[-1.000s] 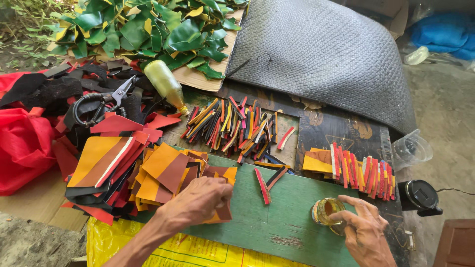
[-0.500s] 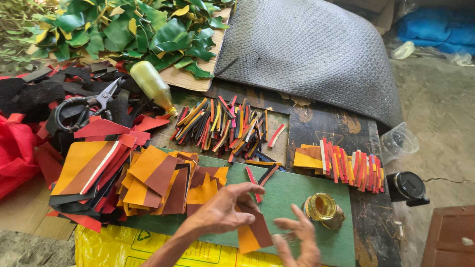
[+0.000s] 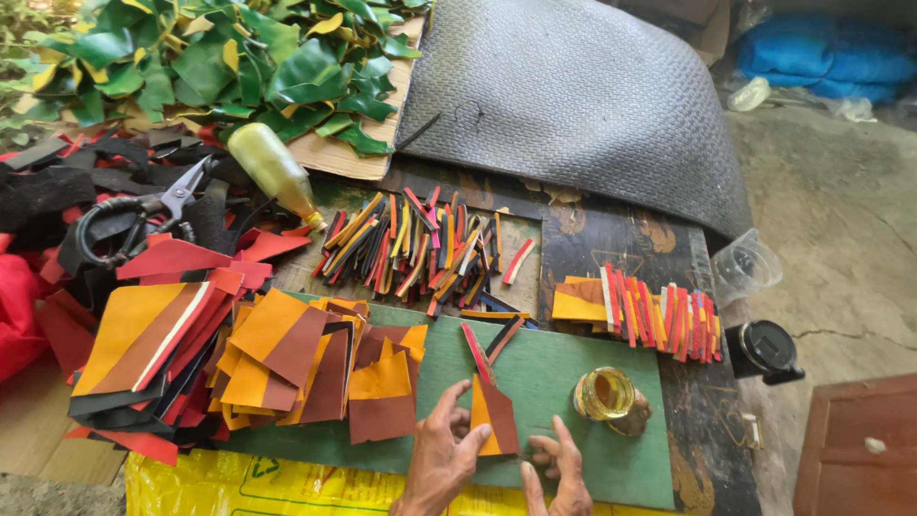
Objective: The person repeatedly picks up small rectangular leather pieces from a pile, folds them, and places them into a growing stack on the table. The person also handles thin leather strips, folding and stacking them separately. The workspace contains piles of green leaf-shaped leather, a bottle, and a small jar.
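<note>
At the far left, black-handled scissors (image 3: 143, 215) are seen lying on black and red scraps, with a yellowish squeeze bottle (image 3: 275, 172) just beside them. Stacks of orange-and-brown pieces (image 3: 287, 368) are piled on the left part of the green board (image 3: 564, 368) on the bench. The left hand (image 3: 441, 463) is laid flat, fingers spread, touching the left edge of an orange-and-brown piece (image 3: 494, 416) on the board. The right hand (image 3: 559, 473) is held loosely open just beside that piece, gripping nothing. An open jar of yellow glue (image 3: 607, 397) stands to the right, with a row of 2-colour strips (image 3: 659, 315) behind it.
</note>
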